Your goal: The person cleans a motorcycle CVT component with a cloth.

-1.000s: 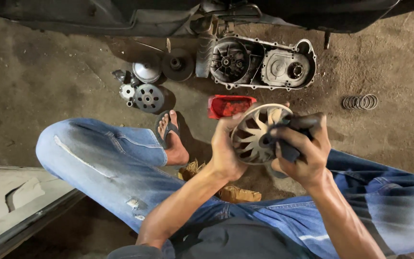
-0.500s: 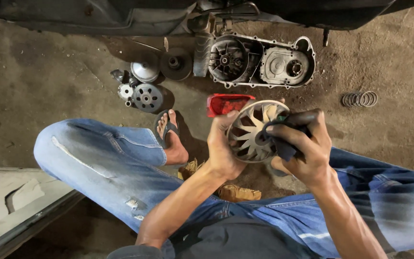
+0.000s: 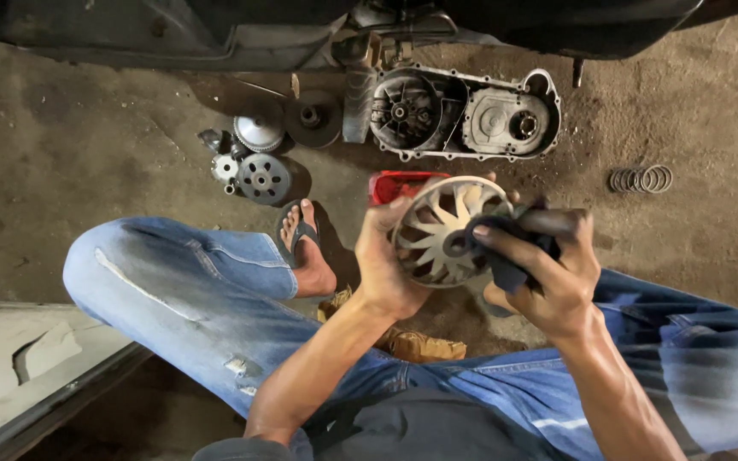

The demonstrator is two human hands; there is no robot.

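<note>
The big metal engine cover (image 3: 463,113) lies on the dirt floor. Nearer, the left hand (image 3: 383,260) grips the round fan wheel (image 3: 446,230) by its rim, above the knees. The right hand (image 3: 548,273) presses a dark rag (image 3: 506,248) on its middle. A greasy wheel could slip and fall. Since before, the wheel has tipped slightly leftward.

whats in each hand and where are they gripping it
Left hand grips the finned metal pulley disc by its left rim; right hand presses a dark cloth at its centre.
</note>
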